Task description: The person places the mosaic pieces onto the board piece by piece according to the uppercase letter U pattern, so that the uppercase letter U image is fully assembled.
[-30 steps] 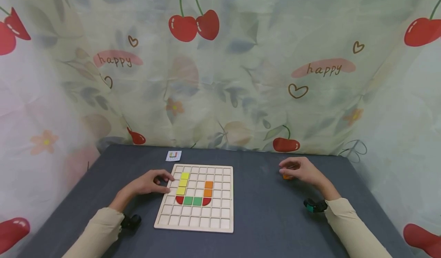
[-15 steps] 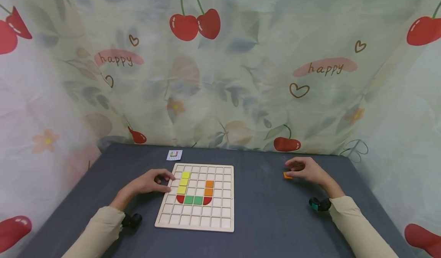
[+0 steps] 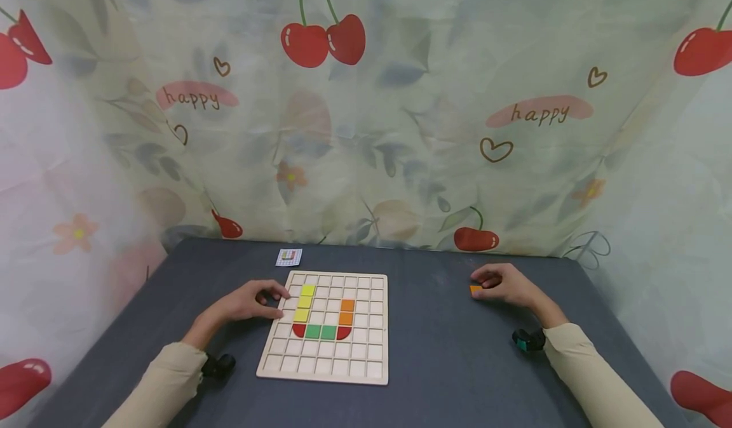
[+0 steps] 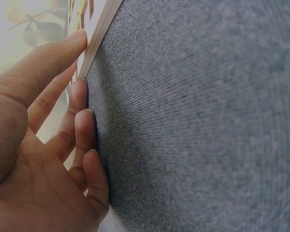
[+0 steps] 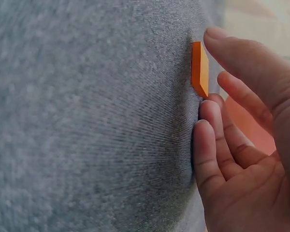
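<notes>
At the left edge of a pale wooden grid board point(image 3: 323, 367), my left hand point(image 3: 248, 301) rests with loosely bent fingers. Its thumb point(image 4: 63, 53) touches the board's rim in the left wrist view, while the other fingertips are down by the dark cloth. On the board, yellow tiles point(image 3: 305, 302), green tiles point(image 3: 320, 332), red rounded tiles point(image 3: 344, 333) and orange tiles point(image 3: 346, 312) form a U. Off to the right, my right hand point(image 3: 508, 286) is around a loose orange tile point(image 5: 199, 70) lying flat on the cloth. Its thumb and fingers are close to the tile, without a visible pinch.
A small card point(image 3: 288, 257) with a coloured U pattern lies behind the board. Dark grey cloth point(image 3: 426, 352) covers the table. A printed curtain point(image 3: 394, 129) hangs at the back and sides.
My right hand has shifted slightly to the right and stays by the orange tile, which now shows more between the fingers. The left hand and the board stay in place.
</notes>
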Motion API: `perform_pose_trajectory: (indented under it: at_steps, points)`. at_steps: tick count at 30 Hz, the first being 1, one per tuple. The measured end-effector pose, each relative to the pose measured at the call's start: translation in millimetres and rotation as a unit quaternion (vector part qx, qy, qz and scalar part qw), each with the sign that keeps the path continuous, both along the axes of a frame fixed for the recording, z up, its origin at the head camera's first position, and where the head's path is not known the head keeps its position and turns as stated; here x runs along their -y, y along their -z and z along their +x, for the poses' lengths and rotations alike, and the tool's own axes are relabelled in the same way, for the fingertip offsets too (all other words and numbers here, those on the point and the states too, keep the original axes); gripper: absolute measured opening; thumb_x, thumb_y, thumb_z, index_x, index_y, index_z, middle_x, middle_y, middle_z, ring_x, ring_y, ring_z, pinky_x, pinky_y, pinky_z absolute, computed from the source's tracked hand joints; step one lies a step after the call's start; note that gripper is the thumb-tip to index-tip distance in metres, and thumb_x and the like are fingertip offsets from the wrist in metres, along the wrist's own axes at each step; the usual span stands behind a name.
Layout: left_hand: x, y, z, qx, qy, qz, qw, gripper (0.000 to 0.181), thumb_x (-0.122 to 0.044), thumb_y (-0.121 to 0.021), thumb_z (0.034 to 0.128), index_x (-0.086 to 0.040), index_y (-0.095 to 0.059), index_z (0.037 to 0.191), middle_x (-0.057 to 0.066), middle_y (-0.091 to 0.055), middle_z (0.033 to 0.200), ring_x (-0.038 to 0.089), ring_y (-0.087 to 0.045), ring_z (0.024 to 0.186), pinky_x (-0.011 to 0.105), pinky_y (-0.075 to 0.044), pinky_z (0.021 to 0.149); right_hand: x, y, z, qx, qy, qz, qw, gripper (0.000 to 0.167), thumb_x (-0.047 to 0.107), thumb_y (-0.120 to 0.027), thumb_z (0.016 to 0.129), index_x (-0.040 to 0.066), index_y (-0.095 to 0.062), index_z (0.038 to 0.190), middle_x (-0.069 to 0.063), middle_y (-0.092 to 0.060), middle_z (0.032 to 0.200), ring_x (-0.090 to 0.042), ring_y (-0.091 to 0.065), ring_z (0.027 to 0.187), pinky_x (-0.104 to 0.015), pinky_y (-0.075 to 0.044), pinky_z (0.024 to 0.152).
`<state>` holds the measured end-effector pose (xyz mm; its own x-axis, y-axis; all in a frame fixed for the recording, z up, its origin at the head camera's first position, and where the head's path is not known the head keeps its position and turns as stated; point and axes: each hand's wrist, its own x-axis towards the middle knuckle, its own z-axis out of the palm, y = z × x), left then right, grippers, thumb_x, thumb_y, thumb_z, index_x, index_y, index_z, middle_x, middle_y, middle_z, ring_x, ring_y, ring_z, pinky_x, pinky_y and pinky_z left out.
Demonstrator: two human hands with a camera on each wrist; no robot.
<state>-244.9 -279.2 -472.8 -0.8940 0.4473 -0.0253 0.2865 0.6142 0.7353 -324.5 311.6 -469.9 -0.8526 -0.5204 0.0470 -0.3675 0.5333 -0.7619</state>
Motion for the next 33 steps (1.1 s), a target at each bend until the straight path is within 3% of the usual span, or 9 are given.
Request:
perform_pose_trajectory:
  at_steps: [17, 25, 33]
  points:
    - [0.0, 0.7, 0.2, 0.005, -0.002, 0.012, 0.9999, 0.034, -0.015, -0.082, 0.0886, -0.004, -0.07, 0.118, 0.008, -0.06, 0.107, 0.027, -0.052, 0.096, 0.037, -0.042, 0.079, 5.2, 1.3, -1.2, -0.012, 0.003, 0.034, 0.9994, 0.021, 0.012, -0.081, 0.089, 0.0, -0.073, 0.105, -0.008, -0.07, 0.1, -0.019, -0.061, 0.086, -0.028, -0.051, 0.075]
    - [0.0, -0.4, 1.2, 0.0, 0.0, -0.001, 1.0, 0.034, -0.015, -0.082, 0.0885, -0.003, -0.07, 0.118, 0.008, -0.06, 0.106, 0.027, -0.052, 0.095, 0.035, -0.042, 0.079, 4.6, 1.8, -1.0, -0.024, -0.009, 0.017, 0.9995, 0.019, 0.009, -0.082, 0.087, 0.003, -0.07, 0.101, -0.008, -0.067, 0.1, -0.025, -0.061, 0.089, -0.029, -0.051, 0.078]
    - [-0.3, -1.2, 0.7, 0.003, -0.001, 0.002, 1.0, 0.034, -0.015, -0.082, 0.0886, -0.003, -0.069, 0.118, 0.008, -0.06, 0.106, 0.027, -0.052, 0.095, 0.035, -0.042, 0.079, 5.9, -1.7, 0.6, -0.027, -0.024, -0.006, 0.9993, 0.016, 0.003, -0.079, 0.088, -0.001, -0.072, 0.102, -0.011, -0.071, 0.095, -0.024, -0.064, 0.081, -0.028, -0.051, 0.07]
